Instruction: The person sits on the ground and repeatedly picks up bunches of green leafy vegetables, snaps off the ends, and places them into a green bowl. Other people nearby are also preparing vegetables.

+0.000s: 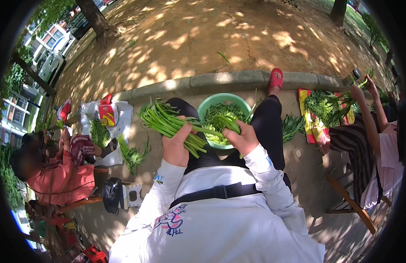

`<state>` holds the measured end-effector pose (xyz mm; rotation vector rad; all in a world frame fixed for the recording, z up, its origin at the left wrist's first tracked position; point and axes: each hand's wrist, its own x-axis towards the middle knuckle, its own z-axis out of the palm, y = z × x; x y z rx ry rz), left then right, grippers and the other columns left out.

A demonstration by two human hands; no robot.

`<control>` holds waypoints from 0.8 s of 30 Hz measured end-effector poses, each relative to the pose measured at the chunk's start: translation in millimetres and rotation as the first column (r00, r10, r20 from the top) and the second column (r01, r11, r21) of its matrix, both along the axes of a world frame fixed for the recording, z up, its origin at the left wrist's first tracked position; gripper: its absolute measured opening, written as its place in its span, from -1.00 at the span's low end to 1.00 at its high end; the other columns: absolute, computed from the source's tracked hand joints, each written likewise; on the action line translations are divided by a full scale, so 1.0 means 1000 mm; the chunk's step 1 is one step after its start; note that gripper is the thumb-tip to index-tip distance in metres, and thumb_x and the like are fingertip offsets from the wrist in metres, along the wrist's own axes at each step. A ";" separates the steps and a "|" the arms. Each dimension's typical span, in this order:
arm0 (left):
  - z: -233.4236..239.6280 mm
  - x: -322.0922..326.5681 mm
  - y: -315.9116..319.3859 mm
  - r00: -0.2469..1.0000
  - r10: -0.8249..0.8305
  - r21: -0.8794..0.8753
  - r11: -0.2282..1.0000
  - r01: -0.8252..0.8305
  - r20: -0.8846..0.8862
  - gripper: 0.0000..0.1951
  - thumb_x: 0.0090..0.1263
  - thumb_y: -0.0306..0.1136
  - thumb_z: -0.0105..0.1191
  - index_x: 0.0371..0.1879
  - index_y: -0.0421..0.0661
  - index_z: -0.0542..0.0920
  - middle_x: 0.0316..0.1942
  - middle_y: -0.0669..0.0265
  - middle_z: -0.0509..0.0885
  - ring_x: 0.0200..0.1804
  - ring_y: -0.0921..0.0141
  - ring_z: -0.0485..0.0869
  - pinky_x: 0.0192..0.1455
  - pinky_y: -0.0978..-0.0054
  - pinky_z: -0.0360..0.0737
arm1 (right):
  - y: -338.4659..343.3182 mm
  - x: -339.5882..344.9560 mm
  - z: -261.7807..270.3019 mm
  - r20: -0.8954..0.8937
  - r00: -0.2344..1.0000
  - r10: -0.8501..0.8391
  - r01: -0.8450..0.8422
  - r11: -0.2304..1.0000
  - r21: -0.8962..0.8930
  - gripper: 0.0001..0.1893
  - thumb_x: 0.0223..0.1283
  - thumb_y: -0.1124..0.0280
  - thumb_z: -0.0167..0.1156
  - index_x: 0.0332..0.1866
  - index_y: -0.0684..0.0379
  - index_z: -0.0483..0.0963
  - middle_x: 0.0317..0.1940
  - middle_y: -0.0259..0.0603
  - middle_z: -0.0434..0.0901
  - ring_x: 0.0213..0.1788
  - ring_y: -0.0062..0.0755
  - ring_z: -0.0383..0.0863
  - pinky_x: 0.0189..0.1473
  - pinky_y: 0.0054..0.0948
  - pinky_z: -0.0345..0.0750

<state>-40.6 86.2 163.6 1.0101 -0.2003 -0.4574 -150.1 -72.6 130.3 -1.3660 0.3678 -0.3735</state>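
Observation:
My left hand (177,148) is wrapped around a thick bunch of long green vegetable stems (160,121), which look like water spinach. Their cut ends stick out on its right side, and leaves show at the far end. Pinched in my right hand (241,137) are a few bent stems (225,122). One stem runs across from the left bunch to the right fingers. Beneath and just beyond both hands, between my legs, sits a light green plastic basin (219,97) holding loose leaves and stem pieces (211,113).
A concrete kerb (222,78) borders the bare soil ahead. Left of me lie a pile of greens (132,154), a red-and-yellow bag (108,113) and a seated person (63,179). On my right are more greens (291,127) and another seated person (384,144) handling stems.

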 end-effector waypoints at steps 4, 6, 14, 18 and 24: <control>-0.001 0.022 0.012 0.999 0.017 -0.009 1.000 -0.016 0.031 -0.75 0.21 -0.48 0.16 -0.15 -0.17 0.48 -0.37 0.30 0.55 -0.35 0.38 0.57 -0.26 0.45 0.54 | -0.021 0.001 -0.018 -0.030 0.997 -0.074 0.080 0.949 0.305 -0.77 0.11 0.28 0.24 -0.36 0.23 0.43 -0.71 -0.43 0.36 -0.75 -0.66 0.25 -0.70 -0.61 0.15; 0.002 0.022 0.014 0.999 -0.034 0.034 0.999 0.035 -0.025 -0.74 0.19 -0.51 0.18 -0.15 -0.18 0.48 -0.35 0.28 0.56 -0.35 0.38 0.56 -0.26 0.46 0.53 | -0.031 0.007 -0.017 -0.019 0.988 -0.154 0.148 0.893 0.426 -0.75 0.14 0.23 0.25 -0.41 0.15 0.39 -0.74 -0.45 0.30 -0.77 -0.68 0.21 -0.75 -0.62 0.10; -0.007 0.006 0.007 0.967 -0.248 0.135 0.958 0.253 -0.050 -0.72 0.19 -0.49 0.18 -0.13 -0.18 0.48 -0.33 0.30 0.57 -0.33 0.41 0.56 -0.24 0.49 0.53 | -0.004 0.033 0.022 0.060 0.985 0.159 -0.165 0.980 0.114 -0.72 0.02 0.39 0.32 -0.22 0.24 0.42 -0.54 -0.36 0.47 -0.56 -0.61 0.41 -0.51 -0.59 0.37; -0.009 -0.001 0.001 0.958 -0.278 0.139 0.948 0.286 -0.072 -0.67 0.19 -0.49 0.18 -0.06 -0.23 0.48 -0.28 0.34 0.59 -0.24 0.47 0.56 -0.13 0.54 0.49 | 0.017 0.031 0.014 0.043 0.963 0.265 -0.237 0.914 -0.331 -0.54 -0.08 0.37 0.36 -0.03 0.29 0.43 -0.28 -0.20 0.60 -0.24 -0.47 0.55 -0.15 -0.50 0.48; -0.012 0.007 0.010 0.955 -0.296 0.214 0.931 0.296 -0.029 -0.59 0.16 -0.44 0.24 -0.02 -0.25 0.45 -0.38 0.33 0.57 -0.30 0.44 0.56 -0.18 0.55 0.49 | -0.011 0.015 0.013 0.027 0.994 0.111 -0.114 0.952 0.286 -0.75 0.08 0.40 0.18 -0.13 0.24 0.48 -0.43 -0.31 0.52 -0.40 -0.65 0.45 -0.36 -0.64 0.39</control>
